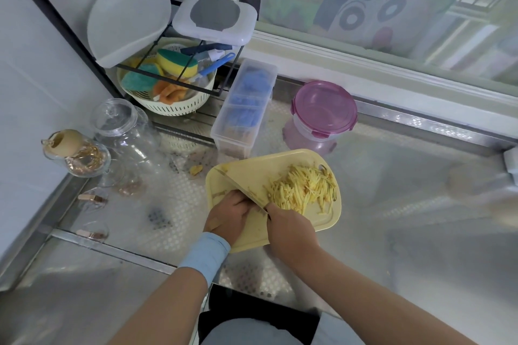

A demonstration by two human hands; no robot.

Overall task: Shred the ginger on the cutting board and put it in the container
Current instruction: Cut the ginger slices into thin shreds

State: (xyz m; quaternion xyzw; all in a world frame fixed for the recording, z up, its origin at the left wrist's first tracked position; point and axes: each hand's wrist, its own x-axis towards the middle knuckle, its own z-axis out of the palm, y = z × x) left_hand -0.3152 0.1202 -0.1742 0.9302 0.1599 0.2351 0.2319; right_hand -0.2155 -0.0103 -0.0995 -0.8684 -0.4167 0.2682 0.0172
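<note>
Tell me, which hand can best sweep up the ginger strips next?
Probably the right hand: it holds the knife, and the ginger strips lie just on its side of the blade. The left hand sits across the blade from them.

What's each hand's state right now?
Left hand: fingers curled beside the knife; whether they hold anything is hidden.
Right hand: closed, gripping the knife.
</note>
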